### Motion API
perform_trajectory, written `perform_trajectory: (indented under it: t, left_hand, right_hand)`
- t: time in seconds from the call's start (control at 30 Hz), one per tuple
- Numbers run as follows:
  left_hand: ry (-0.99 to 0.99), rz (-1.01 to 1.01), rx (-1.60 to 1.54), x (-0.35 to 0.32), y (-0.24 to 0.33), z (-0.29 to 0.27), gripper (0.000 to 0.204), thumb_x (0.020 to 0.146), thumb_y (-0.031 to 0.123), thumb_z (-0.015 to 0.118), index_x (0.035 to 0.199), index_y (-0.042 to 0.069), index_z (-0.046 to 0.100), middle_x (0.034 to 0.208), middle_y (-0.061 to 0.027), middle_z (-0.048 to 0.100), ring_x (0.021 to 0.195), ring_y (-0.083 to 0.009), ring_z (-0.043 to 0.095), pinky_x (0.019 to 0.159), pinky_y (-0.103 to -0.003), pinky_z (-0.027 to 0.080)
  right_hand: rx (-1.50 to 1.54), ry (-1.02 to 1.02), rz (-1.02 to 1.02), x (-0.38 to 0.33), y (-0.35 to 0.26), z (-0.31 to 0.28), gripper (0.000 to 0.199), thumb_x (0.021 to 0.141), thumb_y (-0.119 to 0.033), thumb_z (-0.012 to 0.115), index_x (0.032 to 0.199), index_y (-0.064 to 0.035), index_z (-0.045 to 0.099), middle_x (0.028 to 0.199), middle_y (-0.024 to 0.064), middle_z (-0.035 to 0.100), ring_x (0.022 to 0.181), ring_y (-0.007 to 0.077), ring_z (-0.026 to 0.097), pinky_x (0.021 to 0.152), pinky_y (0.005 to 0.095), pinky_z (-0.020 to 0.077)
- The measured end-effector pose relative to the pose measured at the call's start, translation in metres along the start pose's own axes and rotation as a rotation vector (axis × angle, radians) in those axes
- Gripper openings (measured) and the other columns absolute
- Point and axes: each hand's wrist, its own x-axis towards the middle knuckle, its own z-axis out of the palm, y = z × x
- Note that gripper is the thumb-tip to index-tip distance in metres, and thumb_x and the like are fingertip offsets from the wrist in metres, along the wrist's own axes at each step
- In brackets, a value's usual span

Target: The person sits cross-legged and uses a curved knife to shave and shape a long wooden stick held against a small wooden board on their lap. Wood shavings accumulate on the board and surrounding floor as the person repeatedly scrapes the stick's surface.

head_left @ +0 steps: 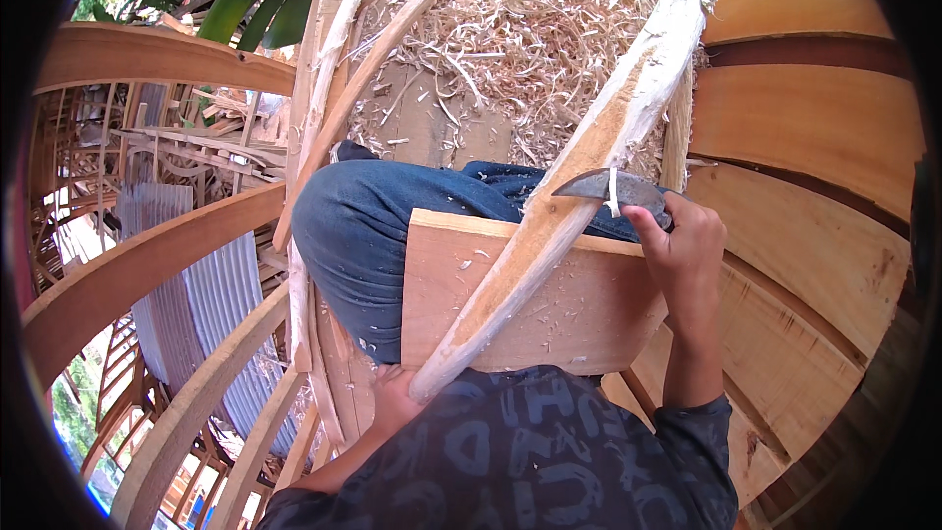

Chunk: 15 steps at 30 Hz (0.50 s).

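A long pale wooden pole (530, 245), stripped of bark and partly shaved flat, slants from my lap up to the far right. In my right hand (687, 245) is a knife (623, 188) with a dark curved blade, its handle mostly covered by my fingers. The blade lies across the pole, tip pointing left. A thin white shaving (612, 192) hangs at the blade. My left hand (394, 395) is closed around the pole's near end, close to my body, with some fingers hidden. Under the pole, a flat wooden board (530, 304) rests over my legs.
Curly shavings (549, 29) cover the planks (432, 128) ahead. Along the left lie long strips of wood (383, 39), and beyond them curved ribs (157, 245) and corrugated sheets (226, 285). A wall of curved planks (805, 108) rises close on the right. My bent knee (343, 216) is beside the board.
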Motion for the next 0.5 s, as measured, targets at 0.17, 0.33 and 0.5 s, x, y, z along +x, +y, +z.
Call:
perform_trajectory:
  t: [0.17,0.33,0.5]
  left_hand:
    - [0.005,0.043,0.014,-0.004,-0.017,0.005,0.040,0.061,0.039,0.074,0.074,0.003,0.064,0.068,-0.0141,0.057,0.068,-0.0322,0.054,0.068,-0.040,0.036]
    - [-0.026,0.103,0.008,0.004,-0.019,0.001,0.037,0.062,0.037,0.073,0.075,0.004,0.065,0.065,-0.0127,0.056,0.065,-0.0308,0.053,0.066,-0.039,0.034]
    - [-0.008,0.079,-0.018,0.004,-0.014,0.001,0.034,0.062,0.036,0.073,0.073,0.005,0.065,0.063,-0.0121,0.056,0.063,-0.0300,0.052,0.065,-0.039,0.033]
  right_hand:
    - [0.036,-0.050,-0.014,-0.021,-0.020,0.001,0.056,0.073,-0.052,0.067,0.053,-0.0035,0.049,0.047,0.0138,0.049,0.042,0.0308,0.051,0.040,0.0372,0.0370]
    - [0.031,-0.127,-0.208,-0.033,-0.039,-0.003,0.055,0.075,-0.055,0.065,0.054,-0.0058,0.050,0.047,0.0117,0.050,0.042,0.0291,0.052,0.040,0.0361,0.0394]
    - [-0.016,-0.021,0.004,0.001,-0.008,-0.005,0.053,0.079,-0.051,0.062,0.056,-0.0044,0.052,0.050,0.0153,0.052,0.044,0.0313,0.054,0.042,0.0366,0.0421]
